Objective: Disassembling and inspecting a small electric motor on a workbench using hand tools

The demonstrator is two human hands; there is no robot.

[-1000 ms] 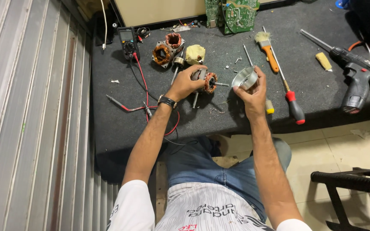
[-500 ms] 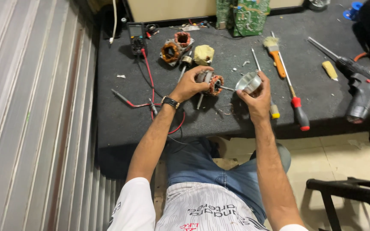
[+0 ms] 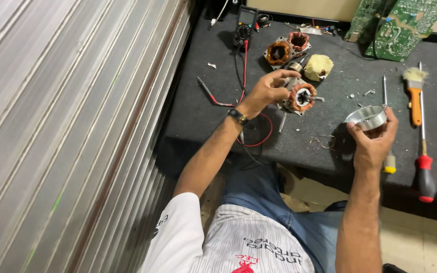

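My left hand [image 3: 265,91] grips a small electric motor [image 3: 299,97] with copper windings and a short shaft, held just above the dark workbench [image 3: 203,116]. My right hand [image 3: 374,141] holds a round silver metal cap [image 3: 366,117] by its rim, a short way to the right of the motor and apart from it. A black watch sits on my left wrist.
Another copper-wound motor part [image 3: 285,49], a yellow pad [image 3: 318,67], a multimeter [image 3: 246,21] with red leads, green circuit boards [image 3: 398,23], an orange-handled brush [image 3: 414,93] and a red-handled screwdriver [image 3: 423,167] lie on the bench. A corrugated metal shutter [image 3: 67,126] fills the left.
My right hand has drawn the silver cap away to the right, off the motor, and the two hands are now further apart. The camera view has shifted.
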